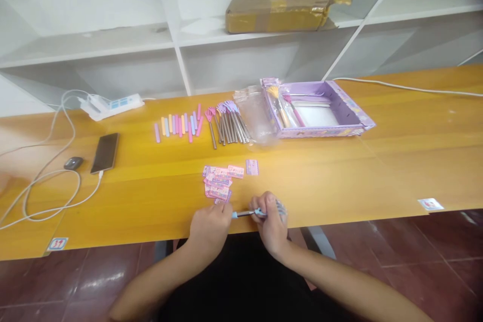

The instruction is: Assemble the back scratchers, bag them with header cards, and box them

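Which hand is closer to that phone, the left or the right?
Left. The left hand lies to the right of the phone and nearer the person's body. The right hand is farther off, past the left one on that same side.

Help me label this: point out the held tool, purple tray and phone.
Held tool point(246, 213), head view: metal shaft.
Purple tray point(320, 132), head view: front wall.
Phone point(104, 153), head view: dark screen.

Box point(317, 132): purple, patterned sides. Left of box: silvery rods point(228, 128) with pink, lilac heads; farther left, pink, yellow, blue, lilac sticks point(180, 126). Front-left of box: pink-purple printed cards point(219, 179); pale-blue-and-silver tool point(245, 214). Bench point(339, 176): yellow-brown.
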The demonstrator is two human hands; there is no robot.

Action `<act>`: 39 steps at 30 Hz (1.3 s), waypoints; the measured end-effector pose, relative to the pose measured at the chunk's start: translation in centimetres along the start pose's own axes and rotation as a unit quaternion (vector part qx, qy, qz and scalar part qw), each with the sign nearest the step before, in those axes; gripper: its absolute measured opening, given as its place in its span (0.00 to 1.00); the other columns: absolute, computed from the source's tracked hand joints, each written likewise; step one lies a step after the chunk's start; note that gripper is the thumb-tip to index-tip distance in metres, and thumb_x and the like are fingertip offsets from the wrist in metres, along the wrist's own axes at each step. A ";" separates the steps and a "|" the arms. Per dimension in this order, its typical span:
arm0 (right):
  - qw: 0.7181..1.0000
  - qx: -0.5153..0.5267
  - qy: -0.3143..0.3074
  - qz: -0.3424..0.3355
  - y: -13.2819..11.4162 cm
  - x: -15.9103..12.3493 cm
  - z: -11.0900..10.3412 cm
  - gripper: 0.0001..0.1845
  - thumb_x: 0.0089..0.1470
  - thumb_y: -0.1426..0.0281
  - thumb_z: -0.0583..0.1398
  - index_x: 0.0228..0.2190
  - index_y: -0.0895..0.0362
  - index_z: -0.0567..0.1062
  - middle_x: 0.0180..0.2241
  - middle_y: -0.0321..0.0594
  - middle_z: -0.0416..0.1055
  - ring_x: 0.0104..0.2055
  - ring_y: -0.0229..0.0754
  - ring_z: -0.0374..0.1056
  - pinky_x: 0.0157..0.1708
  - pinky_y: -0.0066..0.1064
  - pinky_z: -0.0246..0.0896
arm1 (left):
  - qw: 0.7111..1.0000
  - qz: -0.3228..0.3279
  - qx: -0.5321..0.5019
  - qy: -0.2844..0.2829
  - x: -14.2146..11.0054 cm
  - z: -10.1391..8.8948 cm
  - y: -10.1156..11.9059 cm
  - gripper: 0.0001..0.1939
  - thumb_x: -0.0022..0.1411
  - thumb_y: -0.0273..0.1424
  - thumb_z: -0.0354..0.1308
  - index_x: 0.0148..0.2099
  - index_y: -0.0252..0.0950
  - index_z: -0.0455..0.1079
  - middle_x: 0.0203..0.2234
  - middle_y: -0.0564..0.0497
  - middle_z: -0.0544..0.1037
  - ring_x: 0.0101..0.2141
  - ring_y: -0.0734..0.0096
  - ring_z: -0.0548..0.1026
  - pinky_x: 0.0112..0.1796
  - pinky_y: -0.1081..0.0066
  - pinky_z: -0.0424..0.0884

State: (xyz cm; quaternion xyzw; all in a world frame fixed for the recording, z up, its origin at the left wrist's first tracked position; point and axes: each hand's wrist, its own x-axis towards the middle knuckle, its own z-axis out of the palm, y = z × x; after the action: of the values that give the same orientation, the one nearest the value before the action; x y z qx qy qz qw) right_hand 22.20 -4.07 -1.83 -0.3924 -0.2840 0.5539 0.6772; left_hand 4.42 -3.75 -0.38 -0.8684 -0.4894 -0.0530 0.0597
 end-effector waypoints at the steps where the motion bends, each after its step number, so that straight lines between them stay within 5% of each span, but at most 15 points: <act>1: 1.000 0.004 -0.006 0.003 0.3 -0.2 0.3 0.35 0.65 0.42 0.64 0.22 0.53 0.59 0.21 0.28 0.46 0.22 0.35 0.46 0.19 0.25 0.39 | 1.000 -0.001 -0.005 -0.014 0.1 -0.2 0.1 0.13 0.66 0.15 0.57 0.37 0.37 0.77 0.24 0.50 0.80 0.24 0.64 0.78 0.24 0.67 0.57; 8: 0.998 -0.035 -0.046 0.003 0.2 0.5 0.8 0.33 0.69 0.42 0.59 0.24 0.51 0.59 0.21 0.27 0.46 0.21 0.34 0.41 0.19 0.26 0.37 | 0.996 -0.033 -0.056 -0.067 1.2 -0.8 -1.1 0.15 0.68 0.17 0.54 0.42 0.37 0.79 0.26 0.46 0.83 0.27 0.60 0.81 0.26 0.66 0.58; 11: 0.973 -0.161 -0.165 -0.017 -2.9 2.1 0.1 0.28 0.73 0.46 0.57 0.27 0.52 0.66 0.22 0.29 0.56 0.21 0.35 0.49 0.20 0.27 0.47 | 0.989 -0.039 -0.118 -0.075 1.8 -0.5 -2.5 0.12 0.68 0.20 0.56 0.39 0.38 0.78 0.28 0.46 0.84 0.28 0.60 0.81 0.27 0.66 0.57; 12: 0.941 -0.238 -0.240 -0.018 -4.6 3.0 -0.2 0.24 0.73 0.49 0.58 0.31 0.52 0.71 0.24 0.31 0.63 0.23 0.36 0.56 0.23 0.28 0.53 | 0.987 -0.045 -0.133 -0.072 1.9 -0.4 -3.1 0.11 0.69 0.22 0.57 0.38 0.39 0.78 0.28 0.46 0.85 0.29 0.60 0.81 0.28 0.66 0.57; 14: 0.821 -0.397 -0.409 -0.030 -8.1 5.6 -0.9 0.14 0.68 0.54 0.66 0.46 0.51 0.79 0.36 0.38 0.76 0.31 0.40 0.68 0.31 0.30 0.65 | 0.985 -0.070 -0.142 -0.062 2.1 -0.5 -4.5 0.09 0.69 0.23 0.57 0.38 0.39 0.77 0.31 0.47 0.86 0.31 0.61 0.82 0.29 0.66 0.57; 15: 0.770 -0.459 -0.439 -0.056 -9.6 7.1 -1.4 0.15 0.67 0.56 0.67 0.51 0.49 0.79 0.39 0.38 0.78 0.33 0.41 0.70 0.33 0.31 0.67 | 0.985 -0.087 -0.138 -0.056 2.1 -0.5 -5.2 0.09 0.70 0.24 0.57 0.38 0.39 0.77 0.32 0.47 0.86 0.33 0.61 0.82 0.30 0.66 0.57; 18: 0.688 -0.609 -0.342 -0.198 -12.1 11.9 -3.0 0.12 0.70 0.61 0.63 0.52 0.50 0.79 0.43 0.44 0.78 0.39 0.47 0.74 0.41 0.38 0.72 | 0.983 -0.132 -0.113 -0.053 2.0 -0.5 -6.5 0.07 0.71 0.26 0.57 0.40 0.39 0.76 0.34 0.48 0.86 0.35 0.60 0.82 0.31 0.66 0.56; 21: 0.574 -0.726 -0.212 -0.313 -11.1 15.7 -4.8 0.20 0.66 0.65 0.66 0.56 0.58 0.75 0.56 0.60 0.73 0.54 0.63 0.73 0.52 0.53 0.71 | 0.982 -0.144 -0.111 -0.060 1.8 0.0 -6.9 0.07 0.73 0.29 0.57 0.41 0.39 0.76 0.34 0.47 0.86 0.35 0.60 0.82 0.31 0.66 0.56; 24: 0.500 -0.762 -0.227 -0.343 -8.7 17.7 -5.8 0.30 0.60 0.66 0.70 0.60 0.63 0.72 0.62 0.67 0.67 0.61 0.69 0.69 0.56 0.57 0.70 | 0.980 -0.127 -0.142 -0.057 1.7 0.6 -6.9 0.06 0.72 0.29 0.58 0.42 0.40 0.75 0.35 0.48 0.86 0.36 0.61 0.81 0.32 0.67 0.56; 28: 0.478 -0.757 -0.259 -0.362 -6.4 18.5 -5.3 0.23 0.64 0.68 0.67 0.58 0.59 0.74 0.64 0.61 0.67 0.60 0.64 0.69 0.57 0.53 0.69 | 0.979 -0.122 -0.161 -0.036 1.7 0.8 -7.0 0.07 0.73 0.30 0.56 0.39 0.40 0.73 0.33 0.49 0.84 0.33 0.63 0.79 0.32 0.67 0.57; 33: 0.486 -0.752 -0.249 -0.370 -6.2 19.1 -4.0 0.10 0.71 0.72 0.56 0.43 0.57 0.78 0.52 0.55 0.77 0.50 0.54 0.73 0.47 0.44 0.67 | 0.970 -0.116 -0.208 -0.040 1.7 0.3 -6.9 0.08 0.73 0.31 0.53 0.37 0.40 0.67 0.30 0.51 0.78 0.30 0.65 0.75 0.32 0.67 0.58; 36: 0.533 -0.728 -0.188 -0.388 -7.0 18.8 -3.6 0.12 0.73 0.71 0.54 0.39 0.55 0.76 0.44 0.51 0.78 0.43 0.50 0.75 0.42 0.41 0.68 | 0.954 -0.137 -0.262 -0.045 1.4 0.3 -6.8 0.05 0.74 0.34 0.54 0.44 0.41 0.68 0.32 0.51 0.78 0.32 0.63 0.77 0.34 0.67 0.64; 39: 0.636 -0.648 -0.086 -0.410 -8.1 17.4 -3.4 0.07 0.73 0.68 0.57 0.41 0.53 0.74 0.43 0.46 0.78 0.35 0.43 0.74 0.36 0.37 0.71 | 0.915 -0.153 -0.374 -0.007 1.0 0.7 -6.9 0.15 0.77 0.39 0.53 0.61 0.39 0.64 0.46 0.44 0.81 0.42 0.58 0.81 0.42 0.62 0.73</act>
State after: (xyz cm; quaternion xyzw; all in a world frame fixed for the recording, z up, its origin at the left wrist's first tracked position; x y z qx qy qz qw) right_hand 33.19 11.46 2.32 -0.5240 -0.7590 -0.0756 0.3790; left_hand -0.89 0.78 -0.60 -0.7419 -0.5612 -0.2345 -0.2821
